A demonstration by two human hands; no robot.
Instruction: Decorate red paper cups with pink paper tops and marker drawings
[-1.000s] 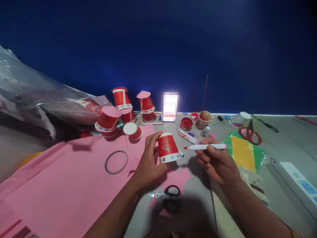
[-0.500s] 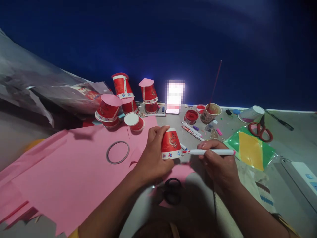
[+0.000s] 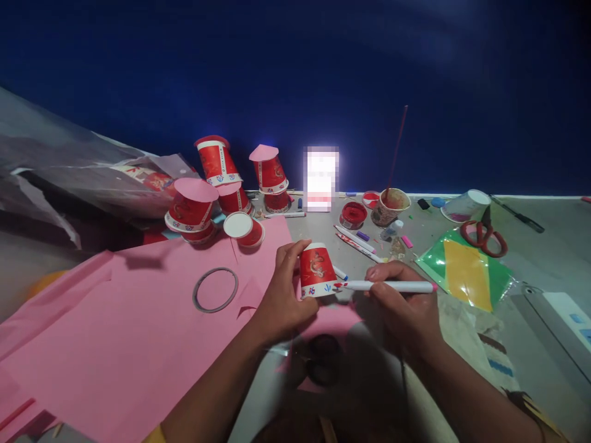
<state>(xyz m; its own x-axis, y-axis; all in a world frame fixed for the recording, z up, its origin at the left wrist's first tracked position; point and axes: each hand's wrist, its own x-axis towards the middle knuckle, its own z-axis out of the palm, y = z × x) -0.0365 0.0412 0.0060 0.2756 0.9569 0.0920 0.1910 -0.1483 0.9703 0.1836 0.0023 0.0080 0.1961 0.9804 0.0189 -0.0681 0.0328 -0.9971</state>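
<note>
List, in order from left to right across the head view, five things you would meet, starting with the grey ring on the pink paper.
Grey ring, red cup in the left hand, white marker in the right hand, red-handled scissors, white power strip.

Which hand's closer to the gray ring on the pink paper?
Left. The left hand is right of the gray ring; the right hand is farther right, beyond the held red paper cup.

Craft workspace, pink paper (image 3: 138, 320), marker pen (image 3: 410, 287), scissors (image 3: 482, 236), stacked cups (image 3: 269, 175)
</note>
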